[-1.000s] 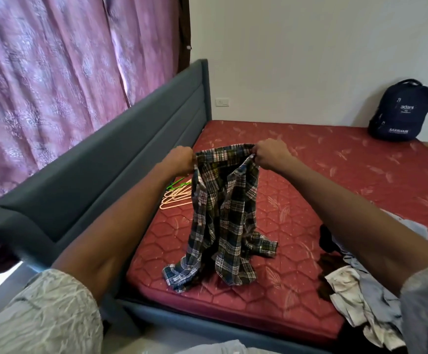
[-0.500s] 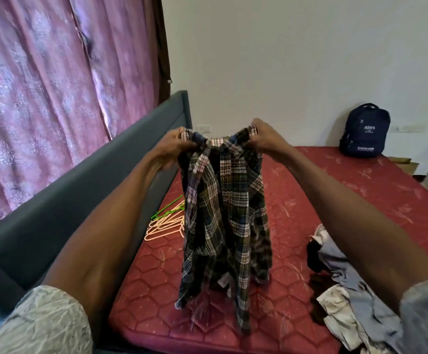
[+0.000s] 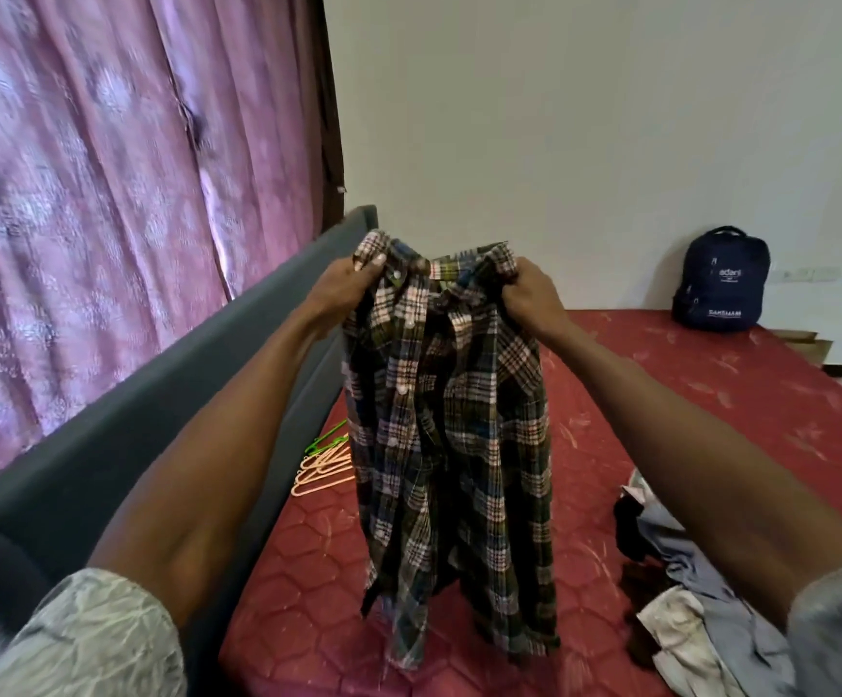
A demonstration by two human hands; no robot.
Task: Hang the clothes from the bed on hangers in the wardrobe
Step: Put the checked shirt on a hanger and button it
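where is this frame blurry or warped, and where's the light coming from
Head view: the curtain and the sleeve at bottom left are motion-smeared; the plaid shirt stays fairly sharp; wide-angle bends the headboard and stretches both forearms; daylight glows through the curtain, no harsh glare.

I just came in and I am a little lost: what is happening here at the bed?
A person holds a plaid shirt up by its shoulders, left hand and right hand each gripping one side. It hangs over the red mattress. Hangers lie near the headboard, and more clothes wait in a pile at the right.
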